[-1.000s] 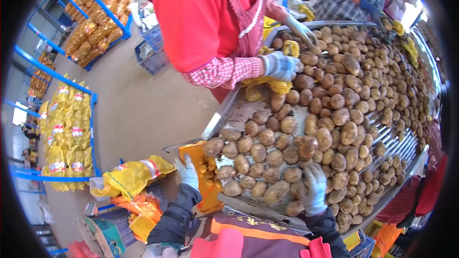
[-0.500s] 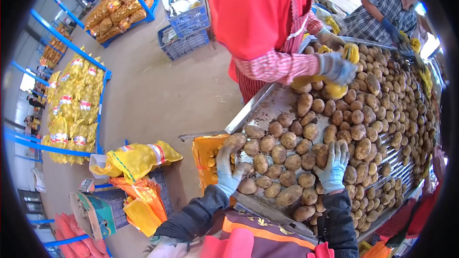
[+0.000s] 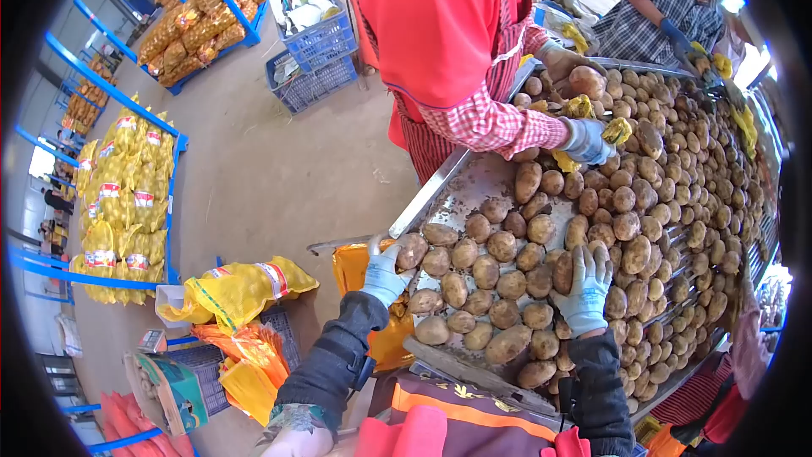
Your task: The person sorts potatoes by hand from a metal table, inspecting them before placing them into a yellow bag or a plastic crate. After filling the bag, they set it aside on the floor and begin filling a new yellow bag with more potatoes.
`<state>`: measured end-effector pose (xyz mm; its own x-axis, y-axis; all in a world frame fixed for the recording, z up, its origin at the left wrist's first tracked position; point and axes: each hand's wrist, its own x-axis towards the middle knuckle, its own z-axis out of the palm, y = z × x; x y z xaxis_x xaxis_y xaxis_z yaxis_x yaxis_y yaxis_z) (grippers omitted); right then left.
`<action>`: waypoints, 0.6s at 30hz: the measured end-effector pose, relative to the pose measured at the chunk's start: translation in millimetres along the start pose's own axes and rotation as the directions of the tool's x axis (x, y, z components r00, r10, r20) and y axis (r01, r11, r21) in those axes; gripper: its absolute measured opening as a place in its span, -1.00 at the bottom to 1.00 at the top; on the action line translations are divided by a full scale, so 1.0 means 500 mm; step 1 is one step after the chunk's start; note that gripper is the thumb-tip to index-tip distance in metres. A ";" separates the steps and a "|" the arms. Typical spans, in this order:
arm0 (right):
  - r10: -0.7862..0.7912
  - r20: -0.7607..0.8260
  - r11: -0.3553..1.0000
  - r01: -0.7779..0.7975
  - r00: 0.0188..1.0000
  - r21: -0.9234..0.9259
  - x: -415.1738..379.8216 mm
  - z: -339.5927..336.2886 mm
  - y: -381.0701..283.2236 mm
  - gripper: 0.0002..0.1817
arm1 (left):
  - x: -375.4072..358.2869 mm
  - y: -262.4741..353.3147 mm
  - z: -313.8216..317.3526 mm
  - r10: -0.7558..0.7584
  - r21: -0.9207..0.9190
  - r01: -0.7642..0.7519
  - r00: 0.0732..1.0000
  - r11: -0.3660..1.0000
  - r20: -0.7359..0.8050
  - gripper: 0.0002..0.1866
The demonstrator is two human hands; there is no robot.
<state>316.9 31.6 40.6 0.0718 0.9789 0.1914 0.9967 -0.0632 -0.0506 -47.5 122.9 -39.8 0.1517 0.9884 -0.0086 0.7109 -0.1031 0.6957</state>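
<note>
Blue-gloved right hand (image 3: 584,296), fingers spread wide, rests against 1 potato (image 3: 563,273) on the metal table (image 3: 475,186); left hand (image 3: 386,275) touches another potato (image 3: 411,250) at the edge, grip unclear, and loosely held it could tumble past the orange bag (image 3: 393,345); beyond, a co-worker's gloved hand (image 3: 585,142) crowds the heap.

- Sorting table (image 3: 429,193): metal, shiny rim, soil-smeared bed.
- Potatoes (image 3: 639,254) on the table: matt, slightly rough skins.
- Left hand (image 3: 382,273) and right hand (image 3: 582,290), at the table: matt, cloth-like gloves.
- Orange sack (image 3: 393,347) at the table's near left corner: glossy plastic.
- Yellow mesh bag (image 3: 245,289), left of the table: shiny plastic netting.
- Blue crates (image 3: 317,86), beyond the table's left side: hard latticed plastic.
</note>
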 end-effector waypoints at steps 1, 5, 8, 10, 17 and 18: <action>0.004 -0.002 1.000 -0.004 1.000 0.001 -0.001 -0.001 -0.001 0.07 | 0.002 0.005 -0.003 -0.027 0.005 0.027 1.000 1.000 -0.010 -0.35; -0.001 -0.028 0.999 0.002 1.000 0.036 -0.012 -0.009 -0.013 -0.11 | 0.003 0.007 -0.017 -0.006 0.038 0.006 1.000 0.999 0.018 -0.31; -0.014 -0.084 0.994 0.023 0.996 0.110 -0.026 -0.022 -0.031 -0.25 | -0.007 0.016 -0.028 0.034 0.009 -0.035 0.999 0.999 0.030 -0.28; 0.014 -0.007 0.969 -0.012 1.000 0.247 -0.051 -0.026 -0.035 0.01 | -0.018 0.021 -0.028 -0.010 0.067 0.009 1.000 0.998 0.022 -0.25; 0.019 0.020 0.932 -0.025 1.000 0.362 -0.135 -0.049 -0.071 0.11 | -0.065 0.017 -0.038 -0.169 -0.498 0.252 0.964 0.830 0.207 -0.26; 0.025 0.032 0.933 -0.035 0.999 0.358 -0.140 -0.054 -0.070 0.13 | -0.073 0.070 -0.070 -0.080 -0.448 0.179 0.970 0.876 0.230 -0.26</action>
<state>277.8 -40.0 55.3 0.0956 0.9828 0.1583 0.9141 -0.0237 -0.4047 -52.3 87.0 9.8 0.2478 0.9413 -0.2291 0.3420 0.1362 0.9298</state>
